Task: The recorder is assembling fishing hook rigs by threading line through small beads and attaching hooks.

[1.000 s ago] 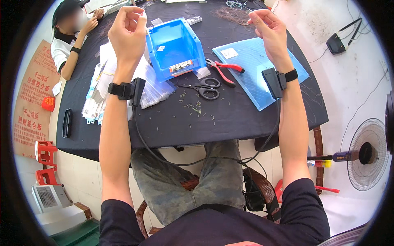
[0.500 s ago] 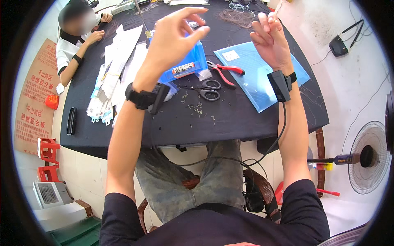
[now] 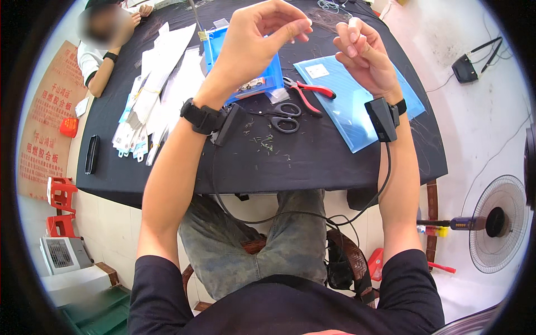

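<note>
Both my hands are raised over the far part of the black-covered table [image 3: 234, 173]. My left hand [image 3: 259, 44] is closed in a pinch, thumb against fingertips; whatever lies in it is too fine to make out. It is above a blue plastic tray [image 3: 273, 75], partly hiding it. Opposite, my right hand [image 3: 368, 58] has its fingers curled in and the thumb pressed to them; what they hold, if anything, cannot be seen. A translucent blue folder [image 3: 340, 106] lies beneath that hand. Red-handled pliers [image 3: 310, 96] and black scissors [image 3: 285, 118] lie between my forearms.
White paper strips and cards [image 3: 148, 106] are piled on the left, near a black narrow case [image 3: 91, 154]. Small clippings [image 3: 267, 144] are scattered before me. A co-worker [image 3: 100, 50] sits at the far left. Cables [image 3: 279, 215] hang across my lap; a fan [image 3: 497, 223] stands right.
My left hand has moved right, towards my right hand, and its thumb and fingers have come together. My right hand's fingers have curled tighter. The co-worker's hand has risen towards the head.
</note>
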The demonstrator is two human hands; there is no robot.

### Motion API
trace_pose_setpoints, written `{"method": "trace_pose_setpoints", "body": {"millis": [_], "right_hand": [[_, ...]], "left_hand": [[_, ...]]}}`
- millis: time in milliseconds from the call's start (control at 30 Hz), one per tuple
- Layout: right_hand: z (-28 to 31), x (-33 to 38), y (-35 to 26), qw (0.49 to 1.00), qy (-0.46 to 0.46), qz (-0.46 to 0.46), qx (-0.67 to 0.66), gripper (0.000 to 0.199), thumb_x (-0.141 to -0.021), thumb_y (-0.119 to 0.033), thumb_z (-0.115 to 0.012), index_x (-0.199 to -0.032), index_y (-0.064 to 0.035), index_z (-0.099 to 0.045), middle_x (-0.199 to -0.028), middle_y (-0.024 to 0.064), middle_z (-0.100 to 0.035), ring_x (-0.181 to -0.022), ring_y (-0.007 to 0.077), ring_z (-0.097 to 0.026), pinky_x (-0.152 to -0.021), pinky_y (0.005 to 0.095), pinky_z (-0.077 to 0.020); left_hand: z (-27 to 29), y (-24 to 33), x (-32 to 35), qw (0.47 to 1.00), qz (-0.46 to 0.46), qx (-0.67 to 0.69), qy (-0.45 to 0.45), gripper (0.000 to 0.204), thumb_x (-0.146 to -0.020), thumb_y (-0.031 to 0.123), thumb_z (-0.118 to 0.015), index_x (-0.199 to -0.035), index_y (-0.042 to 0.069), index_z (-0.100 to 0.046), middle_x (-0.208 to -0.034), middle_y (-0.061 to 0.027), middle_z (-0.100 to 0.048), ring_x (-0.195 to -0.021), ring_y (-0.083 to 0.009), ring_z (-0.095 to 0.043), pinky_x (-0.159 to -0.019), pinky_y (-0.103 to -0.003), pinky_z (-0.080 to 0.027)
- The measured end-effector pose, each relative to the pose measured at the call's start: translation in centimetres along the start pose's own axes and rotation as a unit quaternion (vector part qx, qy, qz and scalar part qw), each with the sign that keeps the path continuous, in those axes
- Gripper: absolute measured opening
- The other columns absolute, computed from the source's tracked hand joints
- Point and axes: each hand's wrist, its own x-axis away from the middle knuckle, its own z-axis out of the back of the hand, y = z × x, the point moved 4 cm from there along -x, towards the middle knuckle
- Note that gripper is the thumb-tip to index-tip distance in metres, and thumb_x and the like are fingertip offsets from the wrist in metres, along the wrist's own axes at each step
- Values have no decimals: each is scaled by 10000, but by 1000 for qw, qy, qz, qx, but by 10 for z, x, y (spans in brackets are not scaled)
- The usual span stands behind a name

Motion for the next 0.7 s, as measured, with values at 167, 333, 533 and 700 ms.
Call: {"method": "trace_pose_setpoints", "body": {"millis": [167,333,533,700], "right_hand": [[3,0,5,999,42,-15,30,153,-1062,-240,-646,-1037,-89,-657,-874,-26,-577,-585,6,-317,-533,179,-253],[12,2,17,935,160,-143,281,174,-1026,-265,-701,-984,-96,-698,-872,-32,-658,-611,-5,-343,-535,191,-233],[5,-3,30,901,160,-141,377,178,-983,-227,-754,-977,-52,-723,-933,-1,-701,-818,55,-634,-772,233,-525],[1,-4,41,898,150,-147,387,192,-977,-214,-758,-991,-26,-723,-940,11,-710,-929,108,-691,-915,289,-551]], "left_hand": [[5,5,-1,1000,5,17,24,162,-1011,107,-702,-1107,-21,-726,-1022,-87,-771,-939,-151,-736,-863,-275,-576],[19,16,-4,993,11,37,109,116,-1010,76,-687,-1039,-27,-732,-854,-49,-727,-757,-88,-668,-686,-220,-530],[27,20,-3,991,35,63,113,170,-986,68,-722,-1095,-58,-755,-910,-100,-761,-789,-124,-704,-711,-248,-562],[25,18,-4,988,42,93,113,184,-991,79,-724,-1108,-60,-751,-939,-111,-767,-827,-138,-726,-747,-261,-593]]}}
